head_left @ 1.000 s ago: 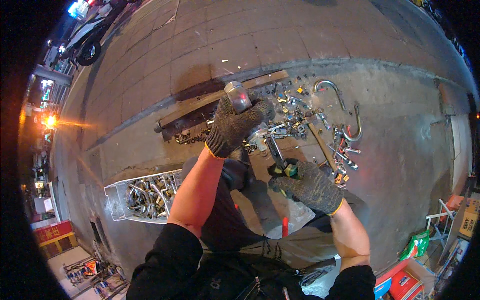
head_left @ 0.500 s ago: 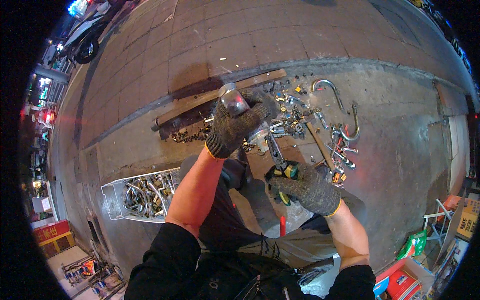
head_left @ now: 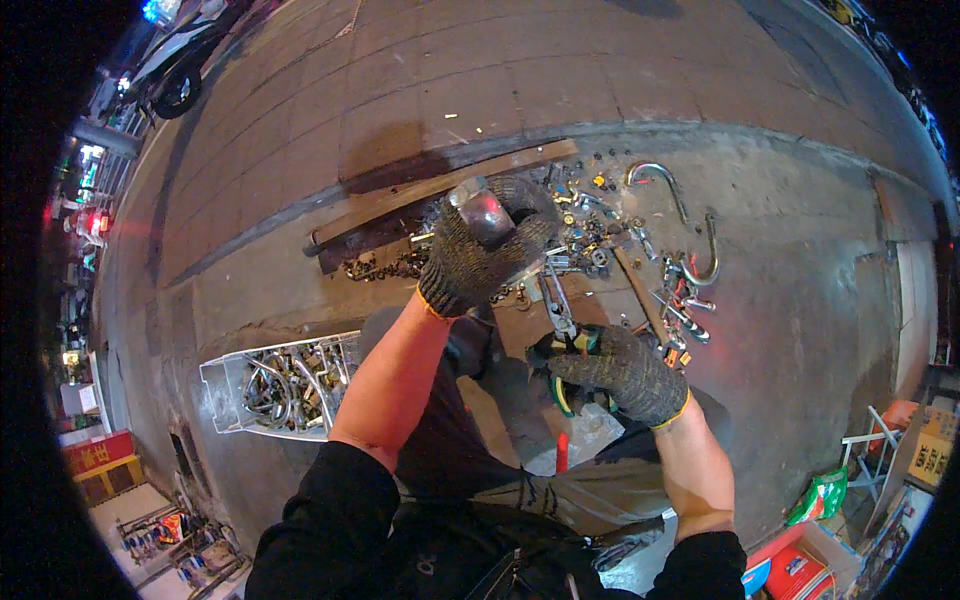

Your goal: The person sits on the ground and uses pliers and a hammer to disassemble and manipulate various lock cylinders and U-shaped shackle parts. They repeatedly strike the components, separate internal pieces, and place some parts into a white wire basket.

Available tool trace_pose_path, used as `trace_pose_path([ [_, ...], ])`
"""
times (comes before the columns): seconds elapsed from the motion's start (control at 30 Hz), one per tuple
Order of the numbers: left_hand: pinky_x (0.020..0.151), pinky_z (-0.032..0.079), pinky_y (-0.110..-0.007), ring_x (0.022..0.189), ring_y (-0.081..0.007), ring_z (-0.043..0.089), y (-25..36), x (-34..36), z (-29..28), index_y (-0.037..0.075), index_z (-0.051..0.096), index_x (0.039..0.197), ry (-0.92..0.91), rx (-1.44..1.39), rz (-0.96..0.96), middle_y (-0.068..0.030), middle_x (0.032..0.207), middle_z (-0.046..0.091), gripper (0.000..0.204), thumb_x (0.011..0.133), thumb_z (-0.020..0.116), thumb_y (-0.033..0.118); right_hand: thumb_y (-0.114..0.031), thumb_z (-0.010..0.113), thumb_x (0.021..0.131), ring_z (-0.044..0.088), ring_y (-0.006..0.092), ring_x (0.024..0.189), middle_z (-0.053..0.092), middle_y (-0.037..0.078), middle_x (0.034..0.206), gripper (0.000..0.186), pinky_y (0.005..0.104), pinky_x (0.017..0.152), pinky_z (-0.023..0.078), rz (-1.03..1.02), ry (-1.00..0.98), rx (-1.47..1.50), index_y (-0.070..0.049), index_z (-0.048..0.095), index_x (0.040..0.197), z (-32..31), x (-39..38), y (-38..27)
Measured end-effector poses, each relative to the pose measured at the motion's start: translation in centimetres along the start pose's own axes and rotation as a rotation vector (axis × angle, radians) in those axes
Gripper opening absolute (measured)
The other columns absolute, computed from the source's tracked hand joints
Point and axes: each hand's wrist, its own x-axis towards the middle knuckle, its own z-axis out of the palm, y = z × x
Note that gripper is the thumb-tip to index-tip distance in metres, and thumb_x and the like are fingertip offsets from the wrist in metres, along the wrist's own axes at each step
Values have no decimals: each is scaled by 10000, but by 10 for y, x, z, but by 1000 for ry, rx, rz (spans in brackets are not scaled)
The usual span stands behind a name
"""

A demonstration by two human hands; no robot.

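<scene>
Evidently, the left grip, a hand in a dark grey knitted glove, is wrapped around a shiny silver rounded metal fitting, raised above the grey concrete floor, probably to steady it with its far end clear of the fingers. Gloved alike, the right grip is curled around the green-and-yellow handles of grey metal pliers, angled toward the left grip, likely for a straight reach; whether their jaws touch anything cannot be told. Small silver and brass metal parts lie beyond both grips, beside a brown wooden-handled tool, presumably for easy access.
</scene>
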Motion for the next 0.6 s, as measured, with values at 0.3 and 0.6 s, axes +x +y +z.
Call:
trace_pose_path([
  [0.3, 720, 531, -340, 768, -186, 641, -5, 7, -3, 38, 721, 993, -166, 41, 43, -73, 860, 690, 218, 841, 762, 189, -237, 705, 848, 661, 408, 721, 673, 241, 828, 275, 455, 627, 521, -261, 480, -979, -59, 696, 1058, 21, -1, 6],
  [0.6, 716, 549, -318, 755, -168, 680, -6, 6, 5, 79, 741, 990, -19, 181, -212, -82, 844, 727, 245, 855, 789, 277, -285, 706, 911, 649, 177, 638, 673, 96, 759, 337, 320, 557, 487, -143, 263, -576, -75, 693, 1173, 0, 2, 10],
])
